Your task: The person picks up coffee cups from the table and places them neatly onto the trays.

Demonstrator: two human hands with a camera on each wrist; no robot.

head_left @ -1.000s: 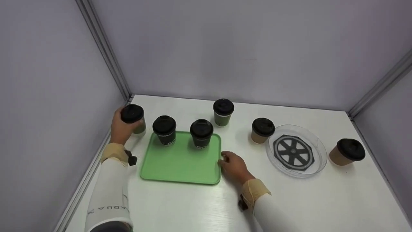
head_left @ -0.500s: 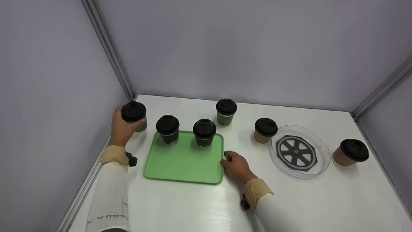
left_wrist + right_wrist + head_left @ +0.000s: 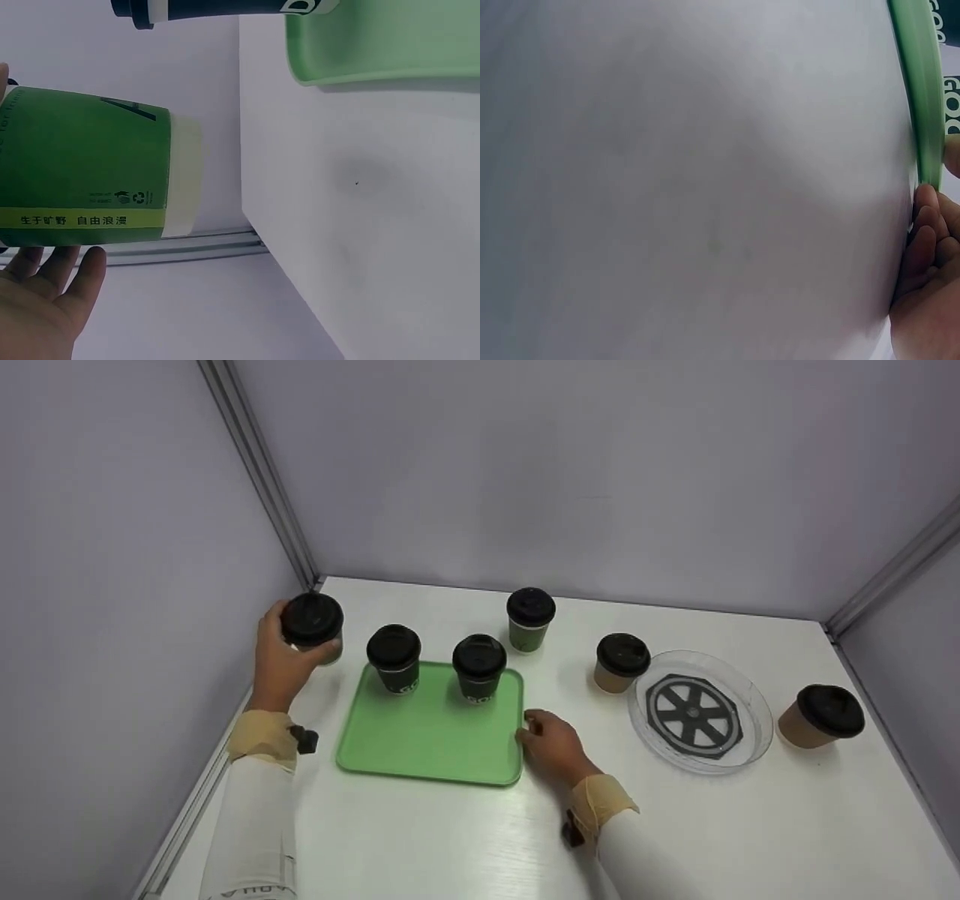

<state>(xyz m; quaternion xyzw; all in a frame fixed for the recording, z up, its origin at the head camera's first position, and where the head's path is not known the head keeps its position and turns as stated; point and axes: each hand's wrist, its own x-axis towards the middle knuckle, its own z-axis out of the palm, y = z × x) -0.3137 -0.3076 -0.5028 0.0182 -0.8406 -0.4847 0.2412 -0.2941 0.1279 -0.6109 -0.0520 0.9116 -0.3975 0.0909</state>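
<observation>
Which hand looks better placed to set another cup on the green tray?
Probably the left hand: it already holds a green cup just beside the green tray. The right hand only pinches the tray's right edge and carries no cup.

White table (image 3: 465, 840) with green tray (image 3: 420, 742), clear plate (image 3: 754, 735), one green cup (image 3: 530, 619), two brown cups (image 3: 619, 662).

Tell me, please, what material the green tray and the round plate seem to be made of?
The green tray looks like matte moulded plastic: even colour, rounded raised rim. The round plate seems clear glossy plastic or glass; its rim is see-through and a dark wheel pattern shows in it. Which of the two, I cannot tell.
</observation>
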